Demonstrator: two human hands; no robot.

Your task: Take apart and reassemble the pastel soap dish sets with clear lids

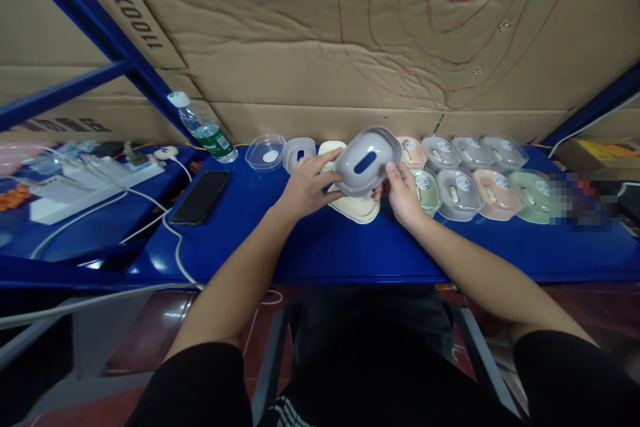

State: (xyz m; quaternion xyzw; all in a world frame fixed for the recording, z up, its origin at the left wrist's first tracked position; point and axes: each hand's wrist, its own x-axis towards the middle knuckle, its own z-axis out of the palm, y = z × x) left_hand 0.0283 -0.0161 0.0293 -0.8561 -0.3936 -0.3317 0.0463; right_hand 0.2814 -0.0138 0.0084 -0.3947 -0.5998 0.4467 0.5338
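Observation:
Between my two hands a grey plastic lid (pixel 354 159) with an oblong slot is raised and tilted above the blue table. My left hand (pixel 311 183) grips its left edge, fingers on the rim. Closed on the lid's right edge is my right hand (pixel 400 192), thumb on top. Directly beneath lies a cream-coloured plastic piece (pixel 361 211), partly covered by the lid and hands. Another grey slotted piece (pixel 296 147) rests just behind my left hand, beside a clear plastic container (pixel 265 153) with a white round spot inside.
Several lidded boxes, such as a grey one (pixel 458 195) and a pink one (pixel 499 195), stand in two rows at right. Leftward are a phone (pixel 201 197), a leaning water bottle (pixel 209 133) and a power strip (pixel 95 187) with cables. A cardboard wall (pixel 280 27) stands behind.

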